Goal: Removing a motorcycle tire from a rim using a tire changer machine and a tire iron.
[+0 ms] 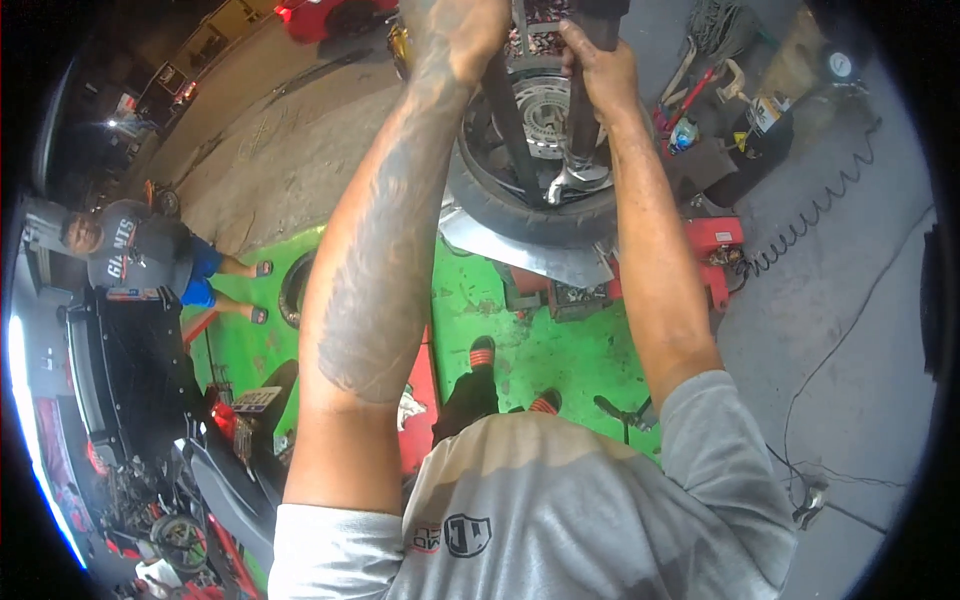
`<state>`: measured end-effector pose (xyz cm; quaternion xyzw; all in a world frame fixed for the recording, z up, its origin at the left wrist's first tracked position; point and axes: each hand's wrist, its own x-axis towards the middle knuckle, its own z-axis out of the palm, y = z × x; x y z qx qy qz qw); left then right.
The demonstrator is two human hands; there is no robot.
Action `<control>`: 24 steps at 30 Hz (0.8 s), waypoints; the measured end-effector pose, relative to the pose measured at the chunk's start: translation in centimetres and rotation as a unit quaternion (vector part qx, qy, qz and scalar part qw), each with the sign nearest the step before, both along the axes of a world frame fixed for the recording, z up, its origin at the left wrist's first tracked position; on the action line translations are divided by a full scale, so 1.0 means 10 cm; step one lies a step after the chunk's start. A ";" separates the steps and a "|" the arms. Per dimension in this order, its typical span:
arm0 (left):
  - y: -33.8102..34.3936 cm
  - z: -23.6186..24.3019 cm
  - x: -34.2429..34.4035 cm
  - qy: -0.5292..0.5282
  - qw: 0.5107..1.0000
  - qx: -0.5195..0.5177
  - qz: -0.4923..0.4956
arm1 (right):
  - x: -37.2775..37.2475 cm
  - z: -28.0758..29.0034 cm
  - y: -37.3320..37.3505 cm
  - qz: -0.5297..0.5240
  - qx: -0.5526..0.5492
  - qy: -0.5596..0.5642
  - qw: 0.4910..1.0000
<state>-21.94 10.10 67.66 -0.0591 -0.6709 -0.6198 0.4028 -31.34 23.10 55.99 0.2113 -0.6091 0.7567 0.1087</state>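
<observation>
A black tyre (560, 222) on a wheel with a brake disc (543, 112) lies flat on a tyre changer. My left hand (468, 35) is closed at the top edge, partly cut off, over a long dark tyre lever (508, 120) that slants down to the tyre's near bead. My right hand (608, 78) grips the black upright shaft (583, 115) of the machine, thumb on its left side; the other fingers are mostly hidden. Below the shaft, a shiny metal mount head (578, 182) sits at the tyre's inner edge, close to the lever's lower end.
Red machine parts (715, 240) and a coiled air hose (815, 215) are at the right, near tools and bottles (765, 115). Another person (140, 250) stands at the left, near a loose tyre (293, 288) and motorcycles (235, 470). A cable (835, 340) crosses the grey floor.
</observation>
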 end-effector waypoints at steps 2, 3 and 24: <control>0.18 0.10 0.02 0.026 0.995 -0.034 0.091 | -0.02 -0.06 0.05 0.003 -0.017 -0.012 1.000; 0.14 0.10 0.00 0.026 0.995 -0.034 0.095 | 0.01 -0.05 0.03 0.007 -0.018 -0.012 1.000; 0.08 -0.26 1.35 0.053 0.997 -0.060 -0.009 | 1.75 -0.06 -0.31 -0.054 0.069 0.308 0.947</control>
